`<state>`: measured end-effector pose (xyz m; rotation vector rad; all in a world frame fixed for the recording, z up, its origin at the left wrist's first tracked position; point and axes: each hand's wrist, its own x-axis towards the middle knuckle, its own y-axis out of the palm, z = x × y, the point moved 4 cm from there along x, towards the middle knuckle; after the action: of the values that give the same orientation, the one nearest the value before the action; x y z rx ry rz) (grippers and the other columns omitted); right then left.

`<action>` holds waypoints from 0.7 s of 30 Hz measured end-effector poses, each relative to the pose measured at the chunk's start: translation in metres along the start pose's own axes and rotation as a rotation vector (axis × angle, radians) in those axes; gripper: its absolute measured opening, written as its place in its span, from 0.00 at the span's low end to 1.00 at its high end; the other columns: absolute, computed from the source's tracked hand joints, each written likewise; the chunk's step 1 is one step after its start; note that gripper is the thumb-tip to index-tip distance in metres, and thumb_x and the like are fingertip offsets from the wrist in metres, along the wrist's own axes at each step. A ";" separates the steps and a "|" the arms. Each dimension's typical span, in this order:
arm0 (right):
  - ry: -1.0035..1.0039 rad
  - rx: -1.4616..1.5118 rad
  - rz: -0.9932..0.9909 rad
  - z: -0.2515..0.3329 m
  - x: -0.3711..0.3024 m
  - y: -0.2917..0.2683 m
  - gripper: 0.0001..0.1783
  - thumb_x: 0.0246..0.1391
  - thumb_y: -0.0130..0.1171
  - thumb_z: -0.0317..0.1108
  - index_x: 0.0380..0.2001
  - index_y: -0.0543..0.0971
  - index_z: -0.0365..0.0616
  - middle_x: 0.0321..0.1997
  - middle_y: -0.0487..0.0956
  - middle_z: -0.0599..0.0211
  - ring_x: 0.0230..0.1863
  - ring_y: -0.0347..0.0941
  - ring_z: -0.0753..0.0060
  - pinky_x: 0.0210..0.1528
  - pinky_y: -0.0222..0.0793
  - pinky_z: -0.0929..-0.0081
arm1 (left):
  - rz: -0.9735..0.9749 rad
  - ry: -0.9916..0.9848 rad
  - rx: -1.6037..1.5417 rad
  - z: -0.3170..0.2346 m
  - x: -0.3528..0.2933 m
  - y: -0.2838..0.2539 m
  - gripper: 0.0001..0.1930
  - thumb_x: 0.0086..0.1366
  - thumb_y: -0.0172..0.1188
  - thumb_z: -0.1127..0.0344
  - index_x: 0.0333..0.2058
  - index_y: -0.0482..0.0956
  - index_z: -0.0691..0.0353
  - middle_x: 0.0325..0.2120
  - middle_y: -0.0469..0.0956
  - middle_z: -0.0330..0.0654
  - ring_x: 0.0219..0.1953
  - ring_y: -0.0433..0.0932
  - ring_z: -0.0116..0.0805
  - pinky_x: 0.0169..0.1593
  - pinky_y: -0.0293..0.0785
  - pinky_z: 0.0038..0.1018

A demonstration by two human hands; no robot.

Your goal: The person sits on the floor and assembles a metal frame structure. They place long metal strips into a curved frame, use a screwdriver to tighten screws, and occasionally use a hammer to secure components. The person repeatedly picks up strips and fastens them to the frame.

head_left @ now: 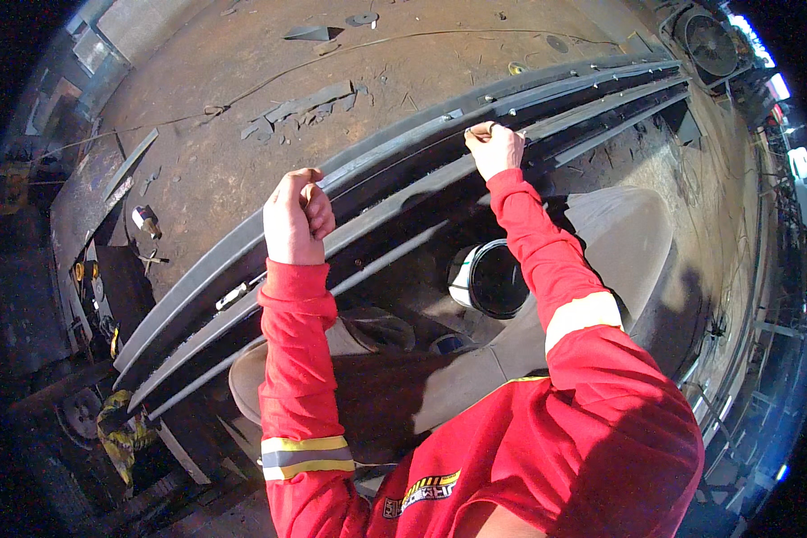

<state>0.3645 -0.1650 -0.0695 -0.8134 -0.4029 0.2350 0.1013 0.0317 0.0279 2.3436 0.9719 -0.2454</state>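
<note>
My left hand point(298, 217) is closed above the long curved-looking metal frame point(414, 190), fingers curled toward the palm. Whatever it grips, if anything, is hidden. Farther right, my right hand point(496, 150) hovers at or just over the same frame, thumb and fingertips pinched together. Anything between those fingertips is too small to name. The frame has several parallel grey bars with dark gaps, and small bolt-like pieces dot its far side. A small whitish piece point(232, 297) lies on its left part.
A white bucket with a dark inside point(460, 276) stands between the frame and my legs. Metal scraps point(309, 103) and a cable point(269, 79) lie on the brown floor beyond. A bottle-like container point(146, 221) is at the left; a round fan point(710, 43) is far right.
</note>
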 end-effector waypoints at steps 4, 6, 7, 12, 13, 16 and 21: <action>0.005 -0.024 0.007 0.000 0.000 0.000 0.11 0.44 0.63 0.44 0.24 0.83 0.50 0.28 0.83 0.67 0.31 0.78 0.65 0.49 0.60 0.65 | -0.006 -0.004 0.007 0.000 0.000 0.001 0.11 0.62 0.51 0.58 0.33 0.71 0.61 0.11 0.56 0.30 0.12 0.53 0.21 0.15 0.47 0.21; 0.002 -0.047 0.011 0.000 0.000 0.000 0.11 0.44 0.63 0.44 0.24 0.83 0.50 0.28 0.83 0.67 0.31 0.78 0.64 0.48 0.60 0.65 | -0.010 -0.009 0.007 0.000 0.001 0.000 0.11 0.62 0.51 0.58 0.33 0.71 0.61 0.11 0.56 0.30 0.12 0.53 0.21 0.15 0.47 0.21; 0.002 -0.053 0.011 0.000 0.000 0.000 0.11 0.44 0.63 0.44 0.24 0.83 0.50 0.28 0.83 0.67 0.32 0.78 0.64 0.48 0.61 0.64 | -0.012 -0.012 0.007 0.001 0.001 0.000 0.11 0.62 0.51 0.58 0.33 0.71 0.61 0.11 0.56 0.30 0.12 0.53 0.21 0.15 0.47 0.21; -0.024 -0.104 0.028 -0.002 0.002 0.001 0.10 0.43 0.63 0.44 0.25 0.83 0.51 0.28 0.83 0.67 0.33 0.78 0.63 0.49 0.61 0.62 | -0.011 0.014 0.037 -0.001 0.000 0.001 0.11 0.63 0.50 0.58 0.33 0.71 0.61 0.11 0.56 0.30 0.11 0.53 0.21 0.15 0.47 0.21; -0.025 -0.090 0.036 0.000 0.001 0.000 0.10 0.43 0.63 0.43 0.25 0.83 0.51 0.28 0.83 0.67 0.33 0.78 0.63 0.49 0.61 0.62 | -0.014 0.014 0.040 -0.001 0.000 0.000 0.11 0.63 0.50 0.58 0.33 0.71 0.61 0.11 0.56 0.30 0.11 0.53 0.21 0.15 0.47 0.21; -0.011 -0.095 0.053 -0.002 0.003 0.001 0.09 0.42 0.63 0.42 0.27 0.83 0.51 0.29 0.83 0.68 0.33 0.78 0.63 0.49 0.61 0.62 | -0.006 0.016 0.043 0.000 0.000 0.002 0.12 0.63 0.50 0.58 0.33 0.71 0.61 0.11 0.56 0.30 0.11 0.53 0.21 0.15 0.47 0.21; -0.022 -0.149 0.048 0.001 0.001 0.000 0.08 0.42 0.63 0.41 0.26 0.82 0.52 0.30 0.83 0.70 0.35 0.77 0.64 0.49 0.61 0.60 | -0.001 0.029 0.046 0.001 0.001 0.003 0.12 0.63 0.50 0.58 0.33 0.71 0.63 0.11 0.56 0.30 0.11 0.53 0.21 0.15 0.47 0.21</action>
<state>0.3649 -0.1636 -0.0684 -0.9681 -0.4251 0.2610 0.1038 0.0302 0.0278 2.3944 0.9911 -0.2372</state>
